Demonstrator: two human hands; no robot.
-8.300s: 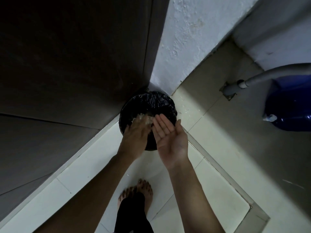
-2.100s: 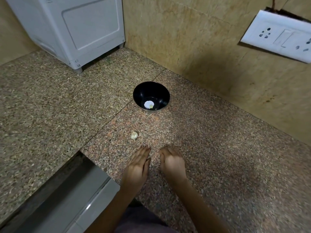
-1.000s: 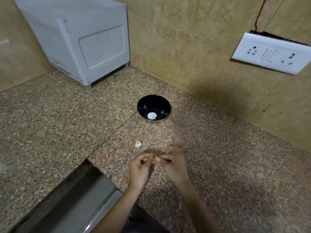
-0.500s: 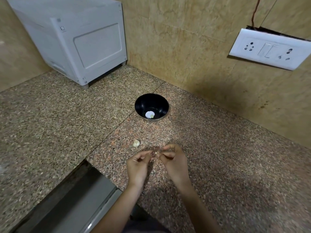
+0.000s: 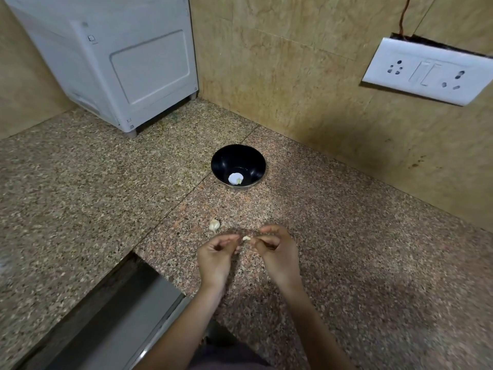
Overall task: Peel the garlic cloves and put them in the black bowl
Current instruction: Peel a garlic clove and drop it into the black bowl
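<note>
Two hands on one garlic clove (image 5: 246, 238): my left hand (image 5: 216, 252) and right hand (image 5: 277, 252), fingers curled, pinch it between them, long axis across the frame. The black bowl (image 5: 238, 166) lies straight up-frame, well apart, neither hand clearly nearer. A spare clove (image 5: 214, 225) sits on the desk (image 5: 346, 263) just above my left hand. Skin left? Too small to tell

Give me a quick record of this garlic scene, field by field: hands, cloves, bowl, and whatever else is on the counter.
left hand: pinches the held clove at its fingertips
right hand: pinches that clove from the other side
loose clove: lies on the counter, just beyond the left hand
black bowl: upright, farther back, one white piece inside, likely a peeled clove
other: white appliance back left; socket plate on the wall
</note>
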